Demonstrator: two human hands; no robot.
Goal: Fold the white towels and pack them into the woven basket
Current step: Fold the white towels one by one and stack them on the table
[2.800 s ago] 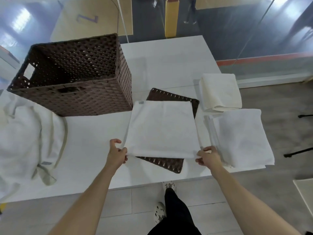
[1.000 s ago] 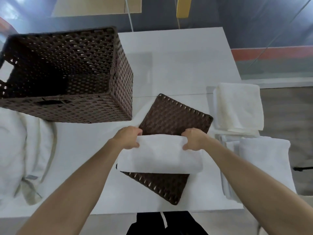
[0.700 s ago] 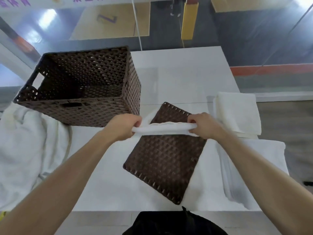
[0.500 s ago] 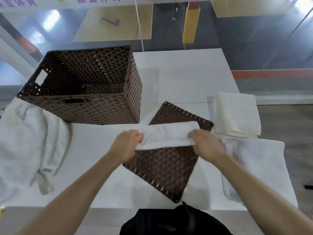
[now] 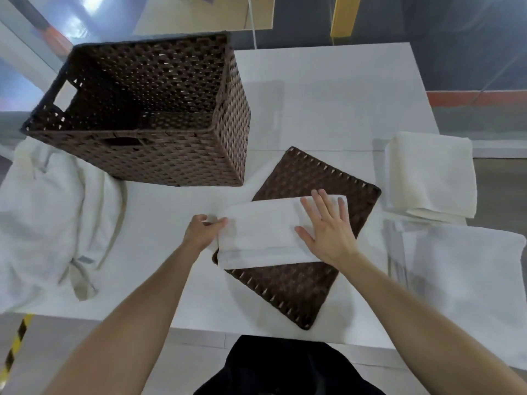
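Middle towel [image 5: 265, 235] lies folded into a long strip on the surface [image 5: 328, 109]. Its right part lies across the woven panel [image 5: 285, 292] (dark brown, flat, turned diagonal), and its left end reaches past the panel's edge onto the bare top.

Right hand [image 5: 328, 232] lies flat on the strip's right half, palm down, fingers straight & spread. It grips nothing, only presses the cloth. Left hand [image 5: 202, 232] is at the strip's left end w/ fingers curled and thumb on the cloth edge, pinching that end.

Woven basket [image 5: 142, 155] stands upright at the back left, open top up, apart from the strip. Its near right corner is close to the panel's far corner; can't tell if they touch.

Cream towel [image 5: 433, 175] sits folded at the right side, just beside the panel. Nearer the person, a second folded towel [image 5: 467, 269] lies in front of it, approx. touching it.

Loose towel heap [image 5: 48, 218] is bunched at the left and reaches up to the basket's front wall.
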